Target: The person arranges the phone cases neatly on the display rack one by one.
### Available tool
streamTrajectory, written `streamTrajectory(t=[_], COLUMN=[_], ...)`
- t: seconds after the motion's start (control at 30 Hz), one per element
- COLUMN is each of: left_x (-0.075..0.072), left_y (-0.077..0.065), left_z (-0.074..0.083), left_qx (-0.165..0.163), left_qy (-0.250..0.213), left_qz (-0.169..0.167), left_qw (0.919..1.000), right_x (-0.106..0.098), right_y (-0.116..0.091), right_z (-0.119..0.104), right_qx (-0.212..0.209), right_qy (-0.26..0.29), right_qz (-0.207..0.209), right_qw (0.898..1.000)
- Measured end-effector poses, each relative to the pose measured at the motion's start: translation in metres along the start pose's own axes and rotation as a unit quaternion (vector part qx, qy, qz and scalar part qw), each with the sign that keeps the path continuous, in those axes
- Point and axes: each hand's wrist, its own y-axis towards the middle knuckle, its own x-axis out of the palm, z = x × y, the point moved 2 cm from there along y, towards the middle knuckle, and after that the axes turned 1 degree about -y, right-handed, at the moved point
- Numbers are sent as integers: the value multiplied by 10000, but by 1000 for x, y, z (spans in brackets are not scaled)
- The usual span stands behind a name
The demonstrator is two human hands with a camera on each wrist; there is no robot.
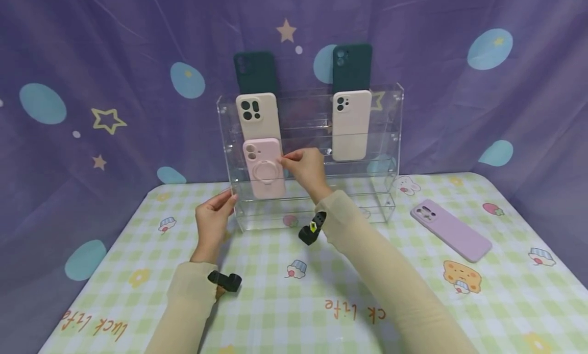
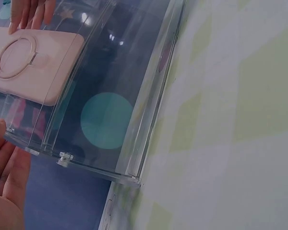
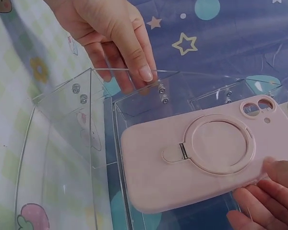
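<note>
A pink phone case [image 1: 264, 165] with a ring on its back stands in a lower tier of the clear acrylic display stand [image 1: 397, 134], at the left. My right hand [image 1: 309, 171] pinches the case's right edge between thumb and fingers. In the right wrist view the thumb lies on the front of the case [image 3: 182, 172], with fingers behind it. My left hand [image 1: 212, 218] grips the stand's left side panel, thumb in front. The left wrist view shows that hand [image 2: 9, 177] at the panel's edge.
Behind the pink case stands a cream case [image 1: 264, 126], with a dark green case [image 1: 256, 73] above it. Another cream case [image 1: 350, 121] and green case [image 1: 352, 68] fill the right side. A lilac case [image 1: 452, 231] lies on the checked tablecloth [image 1: 257, 303] at right.
</note>
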Motion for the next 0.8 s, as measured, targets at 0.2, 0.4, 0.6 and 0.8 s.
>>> streamTrajectory(t=[0.2, 0.4, 0.6, 0.8], left_x=[0, 0, 1, -1], left_y=[1, 1, 2, 11], left_z=[-1, -2, -5, -24], left_qx=[39, 50, -22, 3], left_qy=[42, 62, 50, 65], left_qz=[-76, -138, -55, 59], left_qw=[10000, 9999, 10000, 10000], right_x=[-3, -6, -24, -67], right_y=[-2, -4, -10, -28], right_z=[0, 2, 10, 28], right_qx=[-202, -458, -675, -736], right_qy=[-40, 84, 548, 753], right_qz=[86, 193, -29, -591], right_qw=[9998, 9987, 9962, 9927])
